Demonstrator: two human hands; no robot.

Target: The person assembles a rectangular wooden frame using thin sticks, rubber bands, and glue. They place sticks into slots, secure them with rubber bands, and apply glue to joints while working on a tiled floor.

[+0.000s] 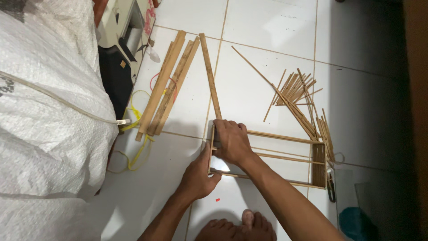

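Bare toes (pixel 238 228) show at bottom edge, nearest the lens, resting on the floor (pixel 263 31). Floor: white glazed tiles w/ dark grout lines, some glare; right side falls into deep shadow.

Both forearms reach up from bottom centre. Left hand (pixel 199 176) sits against the left end of a bamboo frame (pixel 276 158), thumb up along the end slat, fingers curled at the lower corner. Right hand (pixel 232 140) lies palm-down on the same end, fingers pressed over the top-left corner. Hands are close together, both bearing on the frame; a full clamp cannot be confirmed for either.

Frame lies flat on the floor, centre-right: long thin rails running left-right, a dark slatted end piece at the right.

A single long slat (pixel 210 80) runs up from the right hand's fingertips, slightly tilted. Left of it, approx. three wider flat slats (pixel 167 87) lie side by side, angled. Yellow cord (pixel 133 160) and a red cord loop under & near them.

Upper right: loose pile of thin bamboo sticks (pixel 296 93), crossing each other, trailing down to the frame's right end.

Left third: large white woven sack (pixel 49 111) w/ a pale cable across it. Top left: a box-like object, partly dark, detail unclear.
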